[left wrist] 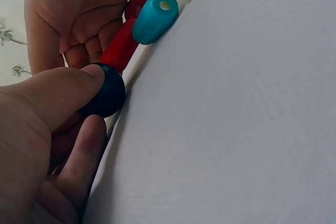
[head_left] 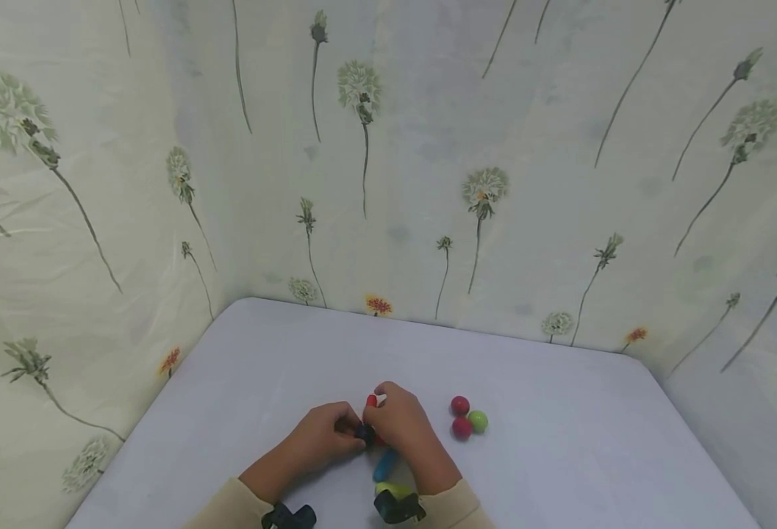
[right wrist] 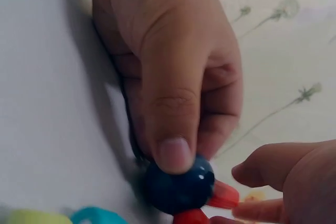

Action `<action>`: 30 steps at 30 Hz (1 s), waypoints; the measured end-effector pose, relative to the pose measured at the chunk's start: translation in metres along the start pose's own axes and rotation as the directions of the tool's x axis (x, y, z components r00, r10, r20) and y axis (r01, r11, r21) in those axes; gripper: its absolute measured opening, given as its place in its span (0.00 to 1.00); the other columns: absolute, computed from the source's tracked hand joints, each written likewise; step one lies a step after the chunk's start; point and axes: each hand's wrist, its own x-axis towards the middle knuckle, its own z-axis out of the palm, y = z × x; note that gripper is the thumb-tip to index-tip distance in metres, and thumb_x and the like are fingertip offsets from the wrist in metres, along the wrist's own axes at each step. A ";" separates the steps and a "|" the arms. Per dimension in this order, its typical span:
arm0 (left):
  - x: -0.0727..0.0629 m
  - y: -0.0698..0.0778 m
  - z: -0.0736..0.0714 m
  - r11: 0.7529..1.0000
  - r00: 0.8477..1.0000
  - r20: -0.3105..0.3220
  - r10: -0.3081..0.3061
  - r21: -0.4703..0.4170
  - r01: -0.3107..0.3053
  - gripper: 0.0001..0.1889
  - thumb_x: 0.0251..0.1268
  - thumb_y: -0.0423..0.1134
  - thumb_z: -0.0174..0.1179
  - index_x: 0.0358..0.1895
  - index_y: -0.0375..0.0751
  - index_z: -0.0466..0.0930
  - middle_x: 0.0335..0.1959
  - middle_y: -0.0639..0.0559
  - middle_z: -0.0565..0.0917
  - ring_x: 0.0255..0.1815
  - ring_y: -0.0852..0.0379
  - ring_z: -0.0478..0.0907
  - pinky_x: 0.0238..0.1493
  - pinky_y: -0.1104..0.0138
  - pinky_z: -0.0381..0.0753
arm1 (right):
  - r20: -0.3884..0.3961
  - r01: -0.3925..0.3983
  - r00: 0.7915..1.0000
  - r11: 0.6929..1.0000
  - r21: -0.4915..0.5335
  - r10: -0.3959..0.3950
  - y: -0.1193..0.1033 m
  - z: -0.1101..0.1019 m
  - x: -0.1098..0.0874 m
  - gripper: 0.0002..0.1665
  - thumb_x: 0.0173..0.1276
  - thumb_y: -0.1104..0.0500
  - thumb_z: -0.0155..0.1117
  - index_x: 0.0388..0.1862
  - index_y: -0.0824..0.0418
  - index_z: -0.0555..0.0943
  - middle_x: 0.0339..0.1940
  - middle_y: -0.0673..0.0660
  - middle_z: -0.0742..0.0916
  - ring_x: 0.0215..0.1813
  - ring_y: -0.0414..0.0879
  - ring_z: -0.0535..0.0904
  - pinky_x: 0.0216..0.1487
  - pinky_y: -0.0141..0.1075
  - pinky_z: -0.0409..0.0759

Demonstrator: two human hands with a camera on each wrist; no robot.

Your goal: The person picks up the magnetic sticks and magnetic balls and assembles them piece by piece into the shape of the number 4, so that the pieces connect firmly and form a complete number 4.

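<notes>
My left hand [head_left: 322,438] pinches a dark blue ball [left wrist: 107,92] between thumb and fingers, low over the table. Two red toy building sticks [right wrist: 224,195] meet the ball, one pointing away and one towards me. At the far stick, my right hand [head_left: 398,417] has thumb and finger on either side of its end. A blue stick [head_left: 384,465] and a yellow-green stick [head_left: 395,489] run on towards me. In the left wrist view, a dark red ball [left wrist: 135,7] sits at the upper end of the nearer red stick, beside the blue one.
Right of the hands, two red balls [head_left: 460,405] and a green ball [head_left: 478,421] lie together on the white table [head_left: 580,441]. Flower-printed sheeting [head_left: 414,147] rises behind and beside the table. Dark wrist cameras [head_left: 289,516] sit at both cuffs.
</notes>
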 end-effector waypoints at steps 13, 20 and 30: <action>0.002 0.000 0.001 0.998 0.998 0.018 -0.058 0.000 0.058 0.14 0.59 0.43 0.78 0.44 0.54 0.84 0.37 0.63 0.85 0.39 0.62 0.81 0.47 0.64 0.84 | -0.253 0.062 0.963 0.988 -0.139 -0.096 0.027 -0.035 0.010 0.22 0.71 0.52 0.70 0.62 0.54 0.81 0.52 0.56 0.87 0.54 0.52 0.83 0.56 0.51 0.86; 0.003 -0.001 0.002 0.997 0.996 0.022 -0.081 0.002 0.081 0.13 0.60 0.44 0.77 0.44 0.55 0.84 0.37 0.63 0.85 0.40 0.61 0.81 0.48 0.62 0.84 | -0.294 0.062 0.948 0.975 -0.211 -0.124 0.050 -0.050 0.015 0.24 0.71 0.53 0.69 0.64 0.56 0.81 0.56 0.58 0.86 0.60 0.55 0.82 0.61 0.53 0.84; 0.002 0.001 0.002 0.996 0.996 0.010 -0.088 0.018 0.088 0.13 0.60 0.43 0.77 0.44 0.55 0.84 0.37 0.62 0.84 0.40 0.60 0.80 0.49 0.61 0.85 | -0.252 0.020 0.965 0.983 -0.181 -0.066 0.075 -0.071 0.017 0.30 0.71 0.52 0.70 0.70 0.56 0.77 0.65 0.61 0.82 0.66 0.59 0.77 0.65 0.58 0.80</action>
